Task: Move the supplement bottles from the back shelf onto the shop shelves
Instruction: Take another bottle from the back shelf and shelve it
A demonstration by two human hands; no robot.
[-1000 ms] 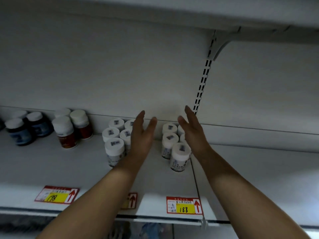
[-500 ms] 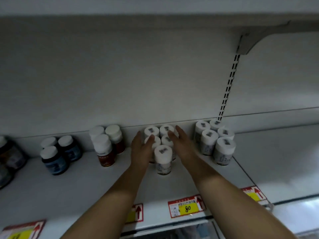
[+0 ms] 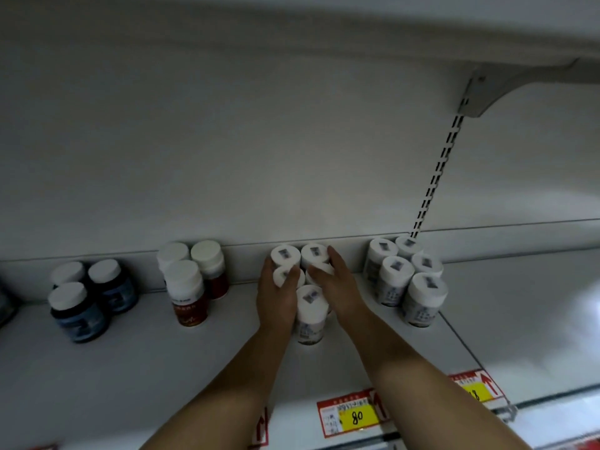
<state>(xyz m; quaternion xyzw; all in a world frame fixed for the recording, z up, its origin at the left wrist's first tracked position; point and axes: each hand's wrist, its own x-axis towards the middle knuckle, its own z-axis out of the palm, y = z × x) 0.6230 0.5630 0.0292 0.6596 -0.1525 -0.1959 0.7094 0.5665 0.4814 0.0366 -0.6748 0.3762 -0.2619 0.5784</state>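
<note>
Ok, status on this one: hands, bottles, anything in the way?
Left hand and right hand press the middle white-capped bottles from either side. Bottles upright on the shelf. Neighbouring white-capped group close on the right, not touching.

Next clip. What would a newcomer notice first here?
The left hand and right hand press on either side of a cluster of white-capped bottles at the middle back of the shelf. A similar white group stands to its right; red-labelled bottles and dark blue bottles to its left.
</note>
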